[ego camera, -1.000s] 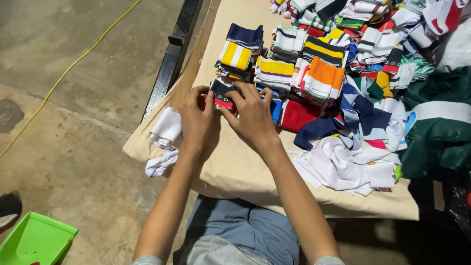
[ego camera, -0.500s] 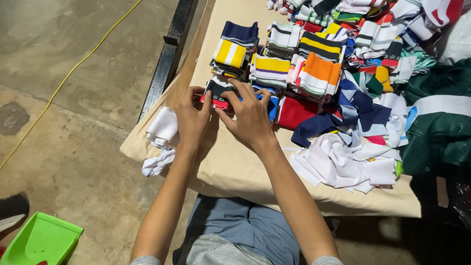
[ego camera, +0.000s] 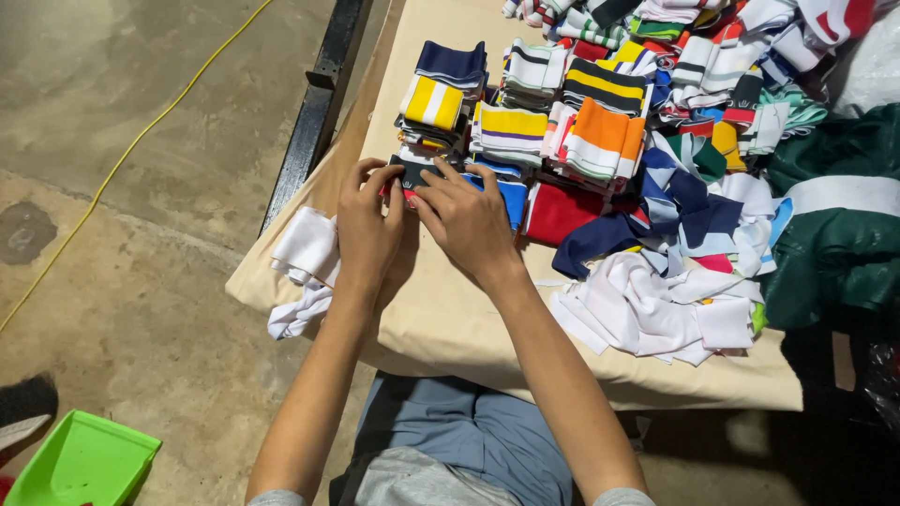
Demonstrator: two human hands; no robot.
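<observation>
My left hand (ego camera: 367, 223) and my right hand (ego camera: 466, 217) meet at the near end of a row of folded striped knit bands on a beige-covered table (ego camera: 450, 319). Between their fingertips both pinch a small folded dark band with red edging (ego camera: 405, 174), mostly hidden by the fingers. Just beyond it stand stacks of folded bands: a yellow-and-white one (ego camera: 433, 101), a yellow-and-purple one (ego camera: 512, 126) and an orange-and-white one (ego camera: 605, 136). A blue band (ego camera: 511, 195) lies right of my right hand.
A heap of loose white bands (ego camera: 656, 314) and navy pieces (ego camera: 675, 201) lies to the right, beside green fabric (ego camera: 834, 234). White bands (ego camera: 305, 248) hang off the table's left corner. A black metal rail (ego camera: 314, 103), yellow cable (ego camera: 141, 141) and green tray (ego camera: 80, 461) lie on the floor side.
Both hands stay together on the same small dark band with little movement. The view has shifted slightly.
</observation>
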